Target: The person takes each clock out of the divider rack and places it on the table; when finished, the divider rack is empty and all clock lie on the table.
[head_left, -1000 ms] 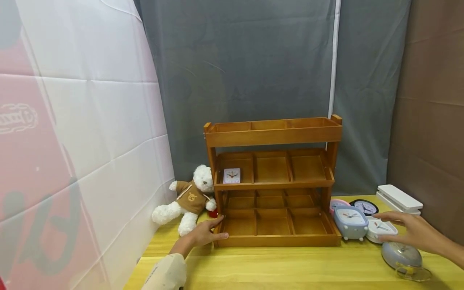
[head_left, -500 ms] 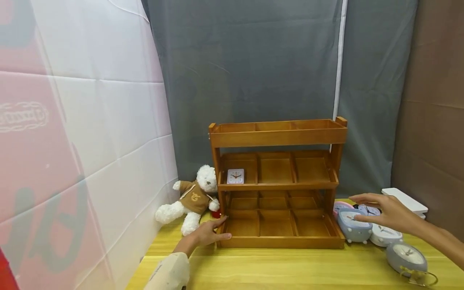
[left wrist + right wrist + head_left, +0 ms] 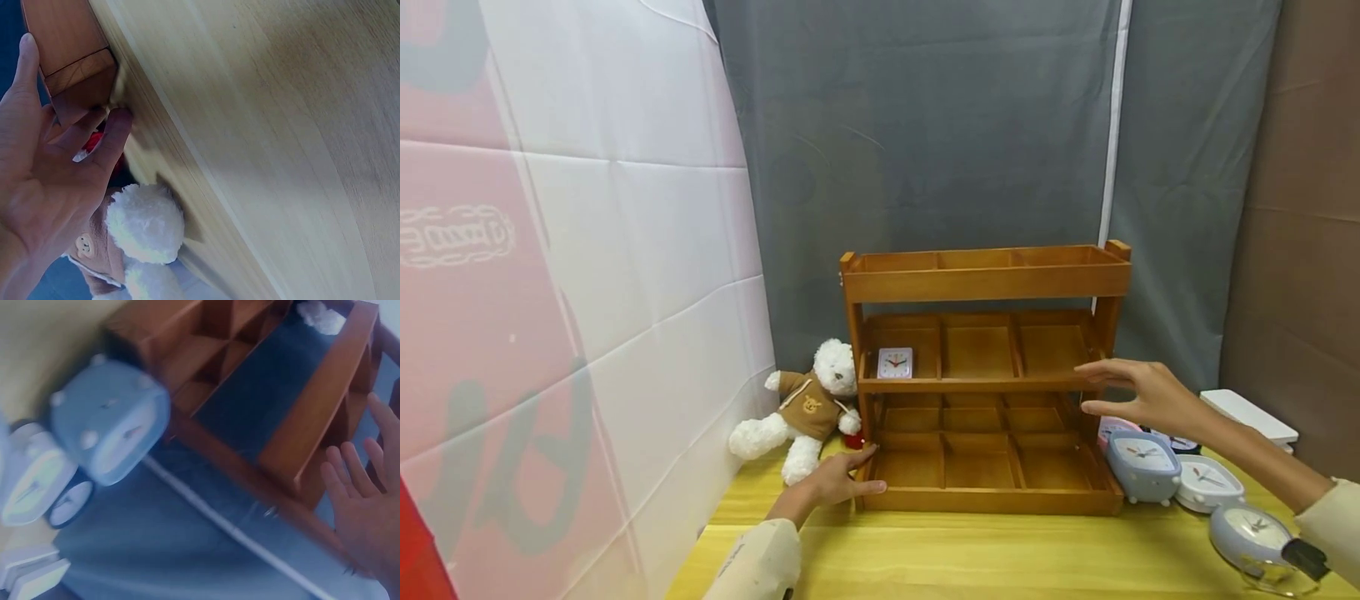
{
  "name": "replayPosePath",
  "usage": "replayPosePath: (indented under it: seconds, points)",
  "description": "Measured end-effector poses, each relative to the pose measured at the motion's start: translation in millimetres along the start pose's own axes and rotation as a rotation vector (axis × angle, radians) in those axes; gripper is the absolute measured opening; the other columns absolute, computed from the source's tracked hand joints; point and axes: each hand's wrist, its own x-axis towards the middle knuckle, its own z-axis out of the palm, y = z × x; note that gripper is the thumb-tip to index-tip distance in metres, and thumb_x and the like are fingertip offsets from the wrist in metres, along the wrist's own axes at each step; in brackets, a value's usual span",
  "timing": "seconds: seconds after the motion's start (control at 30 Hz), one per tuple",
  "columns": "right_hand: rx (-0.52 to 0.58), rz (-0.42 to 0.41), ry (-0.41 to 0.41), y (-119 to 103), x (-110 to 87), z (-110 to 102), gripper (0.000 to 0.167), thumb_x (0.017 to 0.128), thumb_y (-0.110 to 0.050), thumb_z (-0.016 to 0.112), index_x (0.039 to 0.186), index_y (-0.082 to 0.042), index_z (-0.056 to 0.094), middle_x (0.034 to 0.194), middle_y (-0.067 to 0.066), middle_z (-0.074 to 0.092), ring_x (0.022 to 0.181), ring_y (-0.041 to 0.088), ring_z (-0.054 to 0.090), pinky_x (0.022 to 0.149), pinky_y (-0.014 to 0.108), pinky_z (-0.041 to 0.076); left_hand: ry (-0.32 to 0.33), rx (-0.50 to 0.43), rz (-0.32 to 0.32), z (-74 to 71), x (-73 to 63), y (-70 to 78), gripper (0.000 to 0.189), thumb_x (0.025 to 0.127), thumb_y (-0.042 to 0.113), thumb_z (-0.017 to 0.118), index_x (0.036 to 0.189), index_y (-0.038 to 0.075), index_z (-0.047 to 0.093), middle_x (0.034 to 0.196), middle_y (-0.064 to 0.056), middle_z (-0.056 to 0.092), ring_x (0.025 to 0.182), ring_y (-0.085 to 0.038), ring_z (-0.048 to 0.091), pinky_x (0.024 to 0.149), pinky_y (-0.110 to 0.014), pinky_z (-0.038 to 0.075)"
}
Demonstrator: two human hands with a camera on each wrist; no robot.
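A brown wooden shelf rack (image 3: 992,500) with divided trays stands on the table. My left hand (image 3: 826,485) rests at its lower left corner, thumb along the front and fingers at the side; the left wrist view shows these fingers (image 3: 112,134) loosely bent by the corner. My right hand (image 3: 1138,398) hangs in front of the rack's right end, thumb and fingers apart, holding nothing. Below it stand a blue-grey alarm clock (image 3: 1144,471), a white clock (image 3: 1208,483) and a grey clock (image 3: 1247,533). A small pale square clock (image 3: 895,363) leans in the left compartment of a middle tray.
A white teddy bear (image 3: 811,408) in a brown hoodie sits left of the rack. Pink (image 3: 1116,427) and black-rimmed (image 3: 1176,442) clocks are partly hidden behind the others. White boxes (image 3: 1247,415) lie at the back right. Cloth walls (image 3: 962,125) enclose the table.
My right hand has moved left and up, from over the white and grey clocks to before the rack's right end. My left hand stays at the corner. The view has shifted slightly.
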Motion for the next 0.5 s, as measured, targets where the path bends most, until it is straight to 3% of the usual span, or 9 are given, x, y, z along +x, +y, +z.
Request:
replayPosePath:
  seconds: [0.23,0.5]
  points:
    - [0.121,0.005,-0.017,-15.0,43.5,21.3,0.047,0.089,-0.019,0.085,0.131,-0.007,0.069,0.126,0.017,0.071,0.109,0.035,0.070,0.092,0.043,0.059,0.007,-0.004,-0.011,-0.1,-3.0,-0.4,0.081,0.096,0.040,0.076,0.157,-0.001,0.041,0.151,-0.031,0.049,0.129,-0.041,0.058,0.107,-0.056,0.046]
    - [0.182,-0.011,-0.032,-29.6,81.1,42.6,0.048,0.089,-0.018,0.084,0.132,-0.005,0.068,0.129,0.018,0.069,0.112,0.034,0.069,0.098,0.043,0.056,0.013,-0.005,-0.018,0.3,-1.5,2.2,0.081,0.095,0.042,0.076,0.157,0.001,0.043,0.150,-0.029,0.050,0.129,-0.042,0.058,0.107,-0.055,0.046]
